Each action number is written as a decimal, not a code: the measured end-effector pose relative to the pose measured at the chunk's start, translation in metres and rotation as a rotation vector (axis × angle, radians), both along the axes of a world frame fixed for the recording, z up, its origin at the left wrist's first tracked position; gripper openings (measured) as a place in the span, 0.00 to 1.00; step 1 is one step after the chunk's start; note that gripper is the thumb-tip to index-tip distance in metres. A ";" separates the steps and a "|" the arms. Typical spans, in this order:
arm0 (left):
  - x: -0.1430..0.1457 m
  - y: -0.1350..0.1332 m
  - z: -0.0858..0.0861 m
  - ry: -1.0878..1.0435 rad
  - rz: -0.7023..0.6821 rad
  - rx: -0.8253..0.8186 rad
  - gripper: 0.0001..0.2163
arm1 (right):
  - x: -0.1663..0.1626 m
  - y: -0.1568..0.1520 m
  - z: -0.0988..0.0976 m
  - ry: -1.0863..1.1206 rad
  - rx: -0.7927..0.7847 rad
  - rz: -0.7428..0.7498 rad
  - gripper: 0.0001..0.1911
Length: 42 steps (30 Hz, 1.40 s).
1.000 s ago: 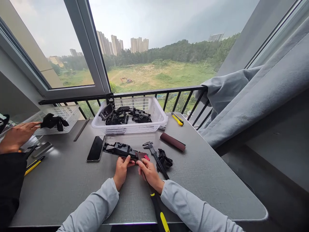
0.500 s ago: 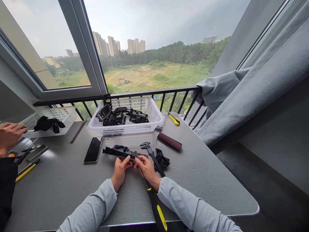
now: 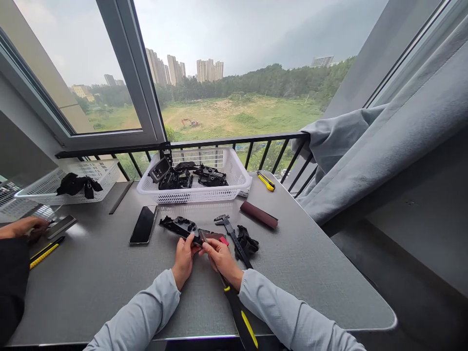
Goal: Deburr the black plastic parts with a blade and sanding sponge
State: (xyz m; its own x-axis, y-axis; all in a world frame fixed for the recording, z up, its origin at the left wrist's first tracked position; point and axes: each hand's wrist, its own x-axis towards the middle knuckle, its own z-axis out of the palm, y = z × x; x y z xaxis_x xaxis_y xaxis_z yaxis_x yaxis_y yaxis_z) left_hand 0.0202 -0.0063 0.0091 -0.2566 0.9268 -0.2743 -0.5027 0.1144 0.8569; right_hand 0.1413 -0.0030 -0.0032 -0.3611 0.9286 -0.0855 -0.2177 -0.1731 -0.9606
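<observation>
My left hand (image 3: 185, 259) grips the near end of a black moulded plastic part (image 3: 179, 226), which is held just above the table. My right hand (image 3: 219, 257) is close beside it, its fingers pinching at the same end. A file with a black-and-yellow handle (image 3: 239, 316) runs from under my right palm towards me. A brown sanding strip with a red end (image 3: 214, 236) lies against the part. A black caliper (image 3: 234, 241) and a crumpled black glove (image 3: 247, 243) lie just right of my right hand. A black smartphone (image 3: 144, 224) lies to the left.
A white basket of black parts (image 3: 193, 196) stands at the back, with a second basket (image 3: 106, 170) to the left. A steel ruler (image 3: 120, 197), a yellow utility knife (image 3: 265, 181) and a dark red sanding block (image 3: 259, 214) lie on the grey table (image 3: 303, 278). A co-worker's hand (image 3: 25, 227) rests at far left.
The co-worker's hand has moved down from the left basket to the table's left side. The black part has turned slightly in my hands, and my right hand has shifted a little.
</observation>
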 end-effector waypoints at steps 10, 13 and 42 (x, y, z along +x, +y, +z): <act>0.001 -0.003 -0.003 0.052 -0.022 0.052 0.22 | 0.001 -0.001 0.003 0.017 0.000 0.014 0.26; 0.002 -0.003 -0.005 0.075 -0.009 0.048 0.22 | 0.000 -0.001 0.003 0.024 -0.005 0.013 0.27; -0.003 0.001 -0.007 0.181 0.066 0.122 0.21 | 0.010 -0.008 0.004 0.002 0.021 0.048 0.20</act>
State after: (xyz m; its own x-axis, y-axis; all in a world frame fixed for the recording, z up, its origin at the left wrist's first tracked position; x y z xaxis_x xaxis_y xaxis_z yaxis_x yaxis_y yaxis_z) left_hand 0.0174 -0.0058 0.0018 -0.3528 0.9298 -0.1047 -0.3420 -0.0240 0.9394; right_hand 0.1517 -0.0109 0.0008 -0.4051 0.9120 -0.0652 -0.2114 -0.1628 -0.9637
